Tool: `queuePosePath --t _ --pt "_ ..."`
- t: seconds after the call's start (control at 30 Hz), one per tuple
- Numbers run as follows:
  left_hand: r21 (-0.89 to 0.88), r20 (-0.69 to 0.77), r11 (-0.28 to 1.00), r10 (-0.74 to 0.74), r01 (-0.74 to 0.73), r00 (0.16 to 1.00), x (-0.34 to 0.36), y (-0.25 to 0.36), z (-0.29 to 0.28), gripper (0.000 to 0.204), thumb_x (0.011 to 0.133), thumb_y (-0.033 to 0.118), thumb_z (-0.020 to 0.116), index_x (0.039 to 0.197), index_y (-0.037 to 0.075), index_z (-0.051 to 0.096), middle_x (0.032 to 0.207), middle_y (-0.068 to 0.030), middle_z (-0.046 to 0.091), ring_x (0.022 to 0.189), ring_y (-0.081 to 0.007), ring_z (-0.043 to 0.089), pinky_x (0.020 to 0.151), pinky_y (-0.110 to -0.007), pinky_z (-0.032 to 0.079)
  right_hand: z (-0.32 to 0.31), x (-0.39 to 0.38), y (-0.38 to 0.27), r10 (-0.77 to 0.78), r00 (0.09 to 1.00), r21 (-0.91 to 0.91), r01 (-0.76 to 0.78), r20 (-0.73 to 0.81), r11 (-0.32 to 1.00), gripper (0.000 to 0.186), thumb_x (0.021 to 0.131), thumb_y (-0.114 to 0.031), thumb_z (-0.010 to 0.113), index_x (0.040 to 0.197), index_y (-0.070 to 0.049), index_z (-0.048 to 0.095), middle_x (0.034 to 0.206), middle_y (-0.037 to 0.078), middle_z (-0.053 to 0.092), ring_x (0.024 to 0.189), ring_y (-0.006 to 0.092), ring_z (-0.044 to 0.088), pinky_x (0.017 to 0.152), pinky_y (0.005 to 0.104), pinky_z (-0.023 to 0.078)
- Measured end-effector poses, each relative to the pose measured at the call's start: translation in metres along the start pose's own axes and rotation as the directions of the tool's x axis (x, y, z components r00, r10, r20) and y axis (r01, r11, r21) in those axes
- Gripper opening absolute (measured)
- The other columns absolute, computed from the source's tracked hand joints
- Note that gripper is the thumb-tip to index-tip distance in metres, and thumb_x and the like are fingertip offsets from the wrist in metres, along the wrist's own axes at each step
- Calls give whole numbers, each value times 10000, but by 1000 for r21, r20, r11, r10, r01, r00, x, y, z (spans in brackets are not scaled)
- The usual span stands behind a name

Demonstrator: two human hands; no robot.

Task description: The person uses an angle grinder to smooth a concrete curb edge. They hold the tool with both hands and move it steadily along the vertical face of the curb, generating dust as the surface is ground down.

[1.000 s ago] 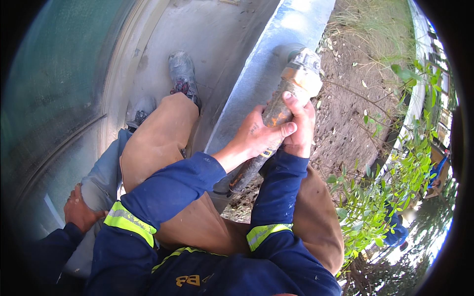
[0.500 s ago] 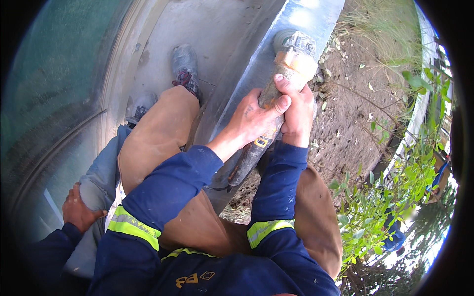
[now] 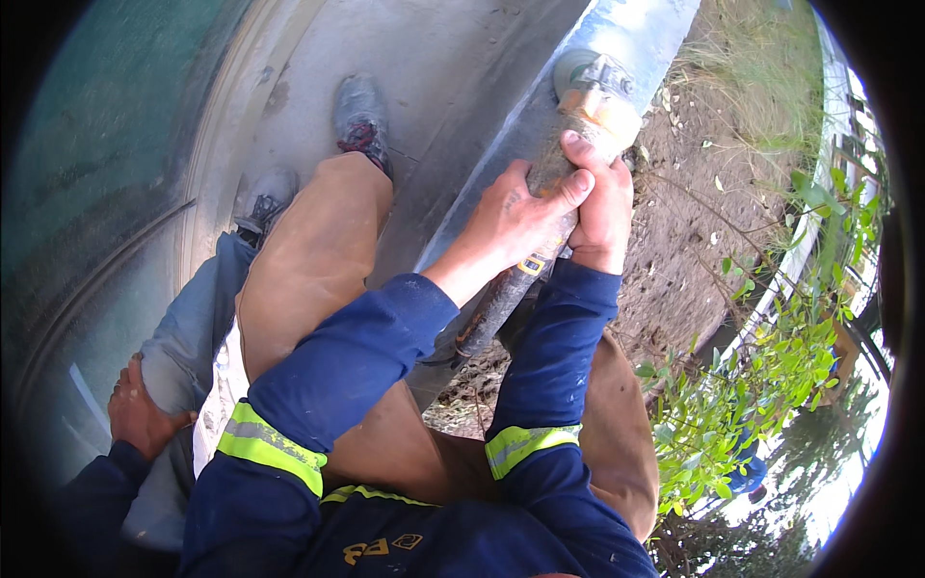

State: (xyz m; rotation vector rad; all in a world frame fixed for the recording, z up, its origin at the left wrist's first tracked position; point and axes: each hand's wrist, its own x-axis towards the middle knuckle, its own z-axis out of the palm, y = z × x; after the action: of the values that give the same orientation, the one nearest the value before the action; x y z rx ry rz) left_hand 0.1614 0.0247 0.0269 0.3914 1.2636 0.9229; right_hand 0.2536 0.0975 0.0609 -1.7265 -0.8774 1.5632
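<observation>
Both my hands grip a dusty angle grinder [image 3: 555, 166] with a worn dark body and an orange-yellow gear head. My left hand [image 3: 509, 214] wraps the body from the left, thumb across the top. On the other side, nearer the head, my right hand [image 3: 603, 207] is closed round it, its thumb beside the left one. The grinder's round disc [image 3: 575, 72] lies against the top of a smooth grey ledge [image 3: 631, 34]; whether it spins I cannot tell. Its tail end points back toward my body between my forearms.
I straddle the ledge. Another person's hand [image 3: 140, 412] rests on their knee at my left, close to my leg. Green glass panelling [image 3: 106, 144] stands beyond a pale floor [image 3: 308, 106]. Bare soil [image 3: 684, 241] and a leafy bush [image 3: 713, 453] lie at the right.
The grinder and both my hands have shifted slightly to the right in the picture, along with the ledge. The grip is the same. The other person's hand stays on the knee.
</observation>
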Motion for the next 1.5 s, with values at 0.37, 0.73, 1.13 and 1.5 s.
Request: queuePosePath --t 0.37,0.73,1.13,1.5 --pt "-46 11 999 -9 10 1000 4 5 1 906 841 720 719 1182 -106 574 1035 -175 676 911 -203 697 746 -334 577 3 4 -8 5 999 10 -5 35 1000 421 827 -159 789 1181 39 676 1002 93 712 819 167 669 747 317 543" --pt "-37 10 999 -34 34 999 5 10 2 950 823 732 730 1160 -141 559 1055 -217 677 946 -237 700 761 -352 577 -3 13 -5 5 998 -8 -4 59 1000 415 838 -147 784 1182 53 669 1000 97 712 828 180 673 763 331 548" --pt "-7 -36 1000 -11 11 999 2 7 6 922 836 705 740 1156 -144 576 1017 -224 700 925 -251 711 764 -364 577 -4 8 -6 31 997 50 -35 68 998 400 857 -142 778 1182 57 660 1016 101 708 850 186 678 772 336 559" --pt "-22 -67 1000 -9 8 998 0 5 9 872 842 677 754 1155 -121 597 1022 -200 703 929 -234 705 785 -359 572 -2 3 -8 42 996 54 -46 79 997 416 853 -122 773 1209 54 650 1044 105 704 887 194 675 809 340 553"
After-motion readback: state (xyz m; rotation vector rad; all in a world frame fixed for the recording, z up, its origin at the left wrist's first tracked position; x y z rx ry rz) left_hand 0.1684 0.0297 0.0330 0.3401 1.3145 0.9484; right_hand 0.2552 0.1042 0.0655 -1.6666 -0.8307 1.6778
